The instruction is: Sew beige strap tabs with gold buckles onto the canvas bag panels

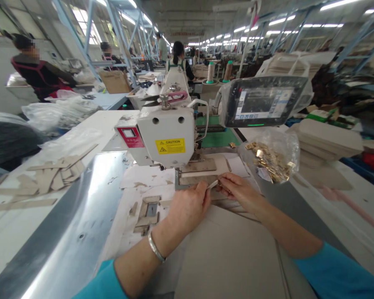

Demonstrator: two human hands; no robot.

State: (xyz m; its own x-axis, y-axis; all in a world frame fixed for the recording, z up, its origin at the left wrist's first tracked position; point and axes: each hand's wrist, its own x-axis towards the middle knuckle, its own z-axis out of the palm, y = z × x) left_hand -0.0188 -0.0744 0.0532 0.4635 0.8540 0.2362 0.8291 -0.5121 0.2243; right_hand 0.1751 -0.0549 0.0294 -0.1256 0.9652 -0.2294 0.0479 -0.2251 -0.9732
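My left hand point(188, 205) and my right hand point(238, 191) meet just in front of the white sewing machine point(165, 135). Both are closed in a pinch on a small pale strip point(212, 184) held between them. The strip lies over a beige panel point(233, 249) that spreads across the table toward me. Just behind the hands, a beige piece point(202, 166) sits under the machine's clamp plate. A silver bracelet is on my left wrist, and both sleeves are teal.
A clear bag of gold metal fittings point(271, 160) lies right of the machine under a plastic-wrapped touchscreen point(263, 101). Beige cut pieces point(46, 178) are heaped at the left. Stacked panels point(327, 143) stand at the right. Other people work at benches behind.
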